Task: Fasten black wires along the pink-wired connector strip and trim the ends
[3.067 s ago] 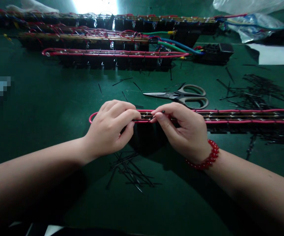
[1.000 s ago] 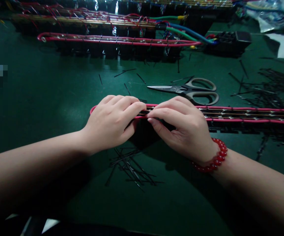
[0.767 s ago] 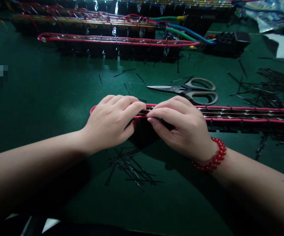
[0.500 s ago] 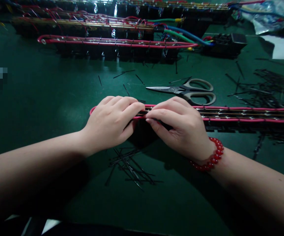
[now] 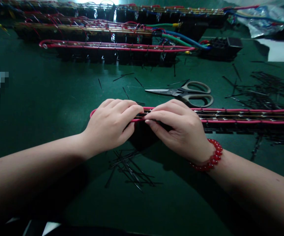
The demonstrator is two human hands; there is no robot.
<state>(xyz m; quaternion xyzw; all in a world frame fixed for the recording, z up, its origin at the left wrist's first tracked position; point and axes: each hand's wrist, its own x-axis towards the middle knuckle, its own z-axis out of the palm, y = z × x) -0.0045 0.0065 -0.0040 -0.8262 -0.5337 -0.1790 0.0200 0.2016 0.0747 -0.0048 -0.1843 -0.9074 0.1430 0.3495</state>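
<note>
Hands meet on a long wired strip (image 5: 242, 116) edged with red wire, lying across the green table (image 5: 46, 105). Left hand (image 5: 111, 124) curls closed over the strip's left end; right hand (image 5: 178, 129) (red bead bracelet (image 5: 209, 160) at the wrist) pinches it just beside. Scissors (image 5: 183, 93) lie just behind, loose black ties (image 5: 129, 168) in front, finished strips (image 5: 114, 47) farther back

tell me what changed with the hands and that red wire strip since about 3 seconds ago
The right hand had a small black piece pinched up between its fingertips; now its fingers lie flat on the red wire strip, tips meeting the left hand. Strip, scissors and loose black ties stayed put.
</note>
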